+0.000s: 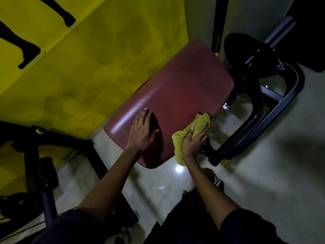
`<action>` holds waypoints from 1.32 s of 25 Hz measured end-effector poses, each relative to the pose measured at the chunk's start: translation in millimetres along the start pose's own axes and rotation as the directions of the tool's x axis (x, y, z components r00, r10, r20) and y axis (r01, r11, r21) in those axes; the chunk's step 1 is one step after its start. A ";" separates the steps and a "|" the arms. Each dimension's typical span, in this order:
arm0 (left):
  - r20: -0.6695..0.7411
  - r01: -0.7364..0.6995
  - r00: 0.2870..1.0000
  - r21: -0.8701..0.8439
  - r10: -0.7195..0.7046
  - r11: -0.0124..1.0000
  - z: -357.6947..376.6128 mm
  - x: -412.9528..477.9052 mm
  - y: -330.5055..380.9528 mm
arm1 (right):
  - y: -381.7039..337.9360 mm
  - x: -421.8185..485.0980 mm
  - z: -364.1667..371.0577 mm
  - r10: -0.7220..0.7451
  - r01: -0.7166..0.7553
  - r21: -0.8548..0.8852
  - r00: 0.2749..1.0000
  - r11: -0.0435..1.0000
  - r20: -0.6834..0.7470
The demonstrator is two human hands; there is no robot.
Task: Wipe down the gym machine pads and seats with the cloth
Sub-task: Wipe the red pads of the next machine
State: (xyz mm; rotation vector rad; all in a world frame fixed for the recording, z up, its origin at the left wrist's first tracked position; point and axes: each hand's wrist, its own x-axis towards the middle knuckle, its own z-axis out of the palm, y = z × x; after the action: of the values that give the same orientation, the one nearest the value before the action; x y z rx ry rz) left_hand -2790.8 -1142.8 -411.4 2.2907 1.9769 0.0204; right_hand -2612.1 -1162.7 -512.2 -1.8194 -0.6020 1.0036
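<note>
The cloth (200, 123) was a yellow-green terry-looking rag, bunched up and floppy, and the right hand (192, 145) had it grasped with the fingers curled over the top, one tail hanging down below the wrist. It sat right at the edge of the pad (175, 92), more over the side than on the flat face. The bit that matters: nearly all of the pad lay to the left of that hand and out ahead of it, and its long axis ran away from the person, so I'd guess the next strokes want to go inward and then lengthwise. The left hand (142, 132) was released, spread flat on the pad's near end, just left of the cloth hand with a gap between them; it was closer to the pad's middle but had nothing to wipe with. The pad looked like smooth maroon vinyl, a rounded rectangle with a dull sheen. Beyond the cloth hand were the dark tubular frame (255, 131) and a black weight plate (246, 55), with a glossy tiled floor (263, 173) underneath.
</note>
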 end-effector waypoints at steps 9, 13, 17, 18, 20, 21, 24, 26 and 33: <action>-0.004 -0.055 0.998 0.029 0.055 0.998 -2.0 51.2 24.7 | -8.1 81.8 -21.6 0.057 -0.057 0.082 0.998 0.995 0.004; -0.029 -0.004 1.000 0.017 0.005 1.000 3.1 50.2 30.9 | -14.4 117.9 -28.0 0.122 -0.121 0.089 0.993 0.989 -0.002; -0.027 0.057 0.998 0.014 -0.057 0.998 5.5 48.6 37.9 | -13.2 73.5 -27.7 0.087 -0.098 0.139 0.992 0.985 0.087; -0.031 0.068 0.997 0.013 -0.067 0.998 5.5 48.8 38.9 | -15.7 79.4 -28.3 0.088 -0.100 0.148 0.992 0.984 0.085; -0.034 0.083 0.996 0.009 -0.083 0.996 4.7 48.9 39.5 | -27.2 115.3 -33.5 0.082 -0.084 0.108 0.996 0.991 0.027; -0.036 0.085 0.996 0.005 -0.084 0.996 4.0 49.0 39.4 | -39.0 138.3 -35.5 0.089 -0.089 0.078 0.996 0.993 0.006; -0.051 0.071 0.996 0.010 -0.071 0.997 2.5 49.8 42.5 | -67.8 178.4 -37.0 0.009 -0.010 -0.056 1.000 0.998 -0.021; -0.084 0.062 0.994 -0.022 -0.064 0.998 5.0 46.5 43.8 | -67.8 166.3 -36.1 -0.123 0.119 -0.197 0.992 0.973 -0.012; -0.412 0.429 0.665 -0.473 -0.623 0.770 -1.4 13.9 10.4 | -51.8 91.2 -23.0 -0.501 0.785 -0.514 0.617 0.345 0.607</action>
State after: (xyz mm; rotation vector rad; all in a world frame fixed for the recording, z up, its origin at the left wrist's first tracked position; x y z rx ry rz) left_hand -2778.6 -1130.5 -409.9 1.4933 2.5883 0.9945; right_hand -2542.2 -1083.0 -494.9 -1.7284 -2.0843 0.4725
